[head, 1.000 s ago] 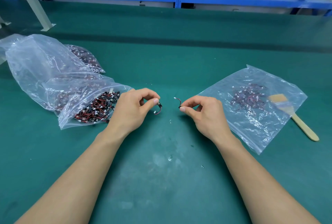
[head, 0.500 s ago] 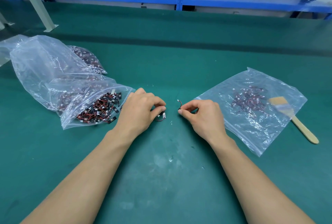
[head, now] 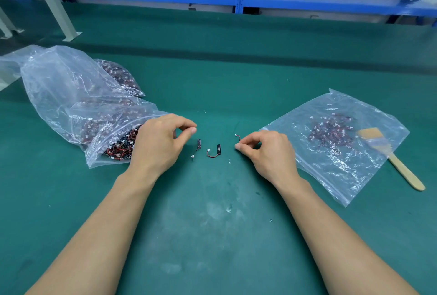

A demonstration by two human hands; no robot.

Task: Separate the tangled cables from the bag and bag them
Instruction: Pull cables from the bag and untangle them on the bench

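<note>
The cables [head: 219,148] are red and black with white plugs, the mat [head: 212,235] teal, the brush [head: 402,169] tan, the shelving [head: 307,5] blue.

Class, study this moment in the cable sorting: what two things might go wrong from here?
1. Two separated cables lie loose on the mat beside the left hand; a sweeping wrist might re-tangle them.
2. The right hand pinches a small cable by fingertips; it might slip before reaching the right bag.

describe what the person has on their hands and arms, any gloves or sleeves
No gloves: the left hand and right hand are bare, with no rings visible. The left forearm and right forearm are bare to the frame's edge: no sleeves, watch or wristband in view.
</note>
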